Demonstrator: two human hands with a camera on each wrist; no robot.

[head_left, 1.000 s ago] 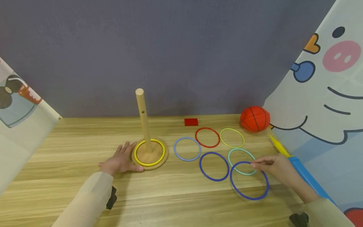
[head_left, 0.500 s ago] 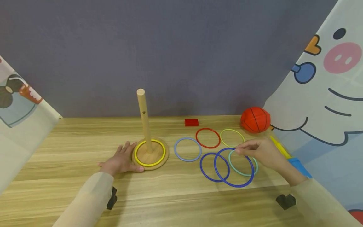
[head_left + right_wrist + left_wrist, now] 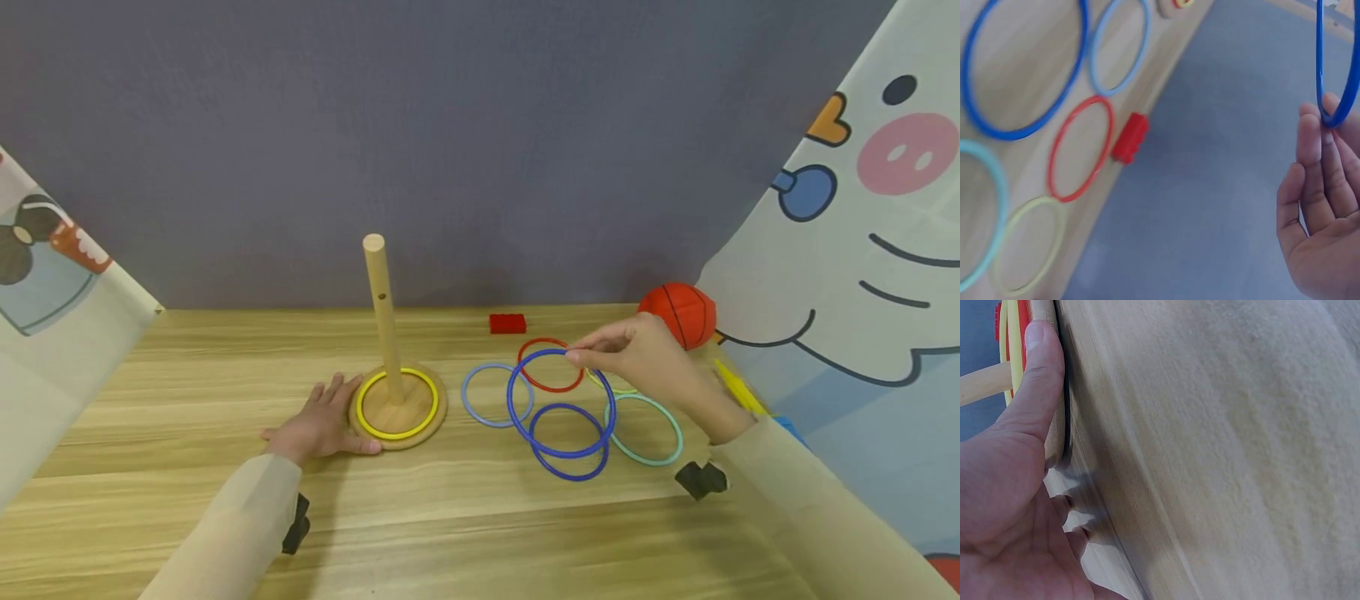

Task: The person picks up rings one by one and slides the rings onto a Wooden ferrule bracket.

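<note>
Thumb and index finger of my right hand (image 3: pixel 637 358) pinch a dark blue ring (image 3: pixel 567 455), which hangs tilted above the table. From the head view it overlaps a second dark blue ring (image 3: pixel 573 478) lying below. Beside these lie a light blue ring (image 3: pixel 462 392), a red ring (image 3: pixel 543 340), a mint ring (image 3: pixel 681 435) and a yellow-green ring (image 3: pixel 1016 292), partly hidden by my hand in the head view. My left hand (image 3: pixel 318 425), fingers spread, rests against the round wooden base (image 3: pixel 385 420) with the upright peg (image 3: pixel 384 325). A yellow ring (image 3: pixel 435 404) lies around the peg's foot.
A small red block (image 3: pixel 507 323) lies near the table's back edge. Farther right sits a red ball (image 3: pixel 692 317) with black lines, and beside it a yellow-tipped blue tube (image 3: pixel 738 387). A grey panel (image 3: pixel 450 167) stands behind, with printed sheets (image 3: pixel 900 292) at both sides.
My right hand has carried the dark blue ring left and away from me, from over the mint ring to over the other dark blue ring. The left hand has stayed at the base.
</note>
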